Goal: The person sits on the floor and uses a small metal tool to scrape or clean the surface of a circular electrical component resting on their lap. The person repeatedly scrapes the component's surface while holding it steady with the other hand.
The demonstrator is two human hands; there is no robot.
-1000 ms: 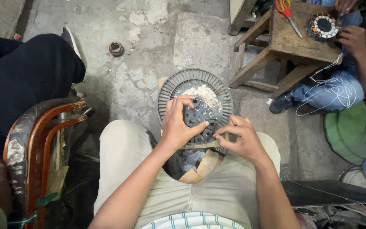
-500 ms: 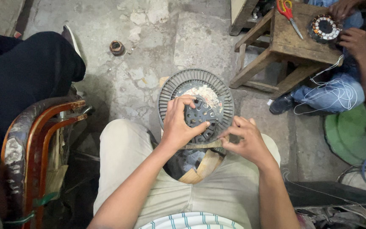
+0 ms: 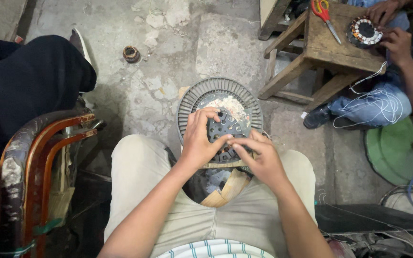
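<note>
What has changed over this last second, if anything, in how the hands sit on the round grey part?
The right hand slid left until its fingertips meet the left hand over the dark hub. The left hand kept its grip there. The round grey part, the wooden stool and the chair stayed put.

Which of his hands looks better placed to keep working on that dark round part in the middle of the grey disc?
Probably the left hand: it lies over the dark round part, fingers curled on its rim. The right hand sits at the near edge of the grey disc, touching with fingertips only.
</note>
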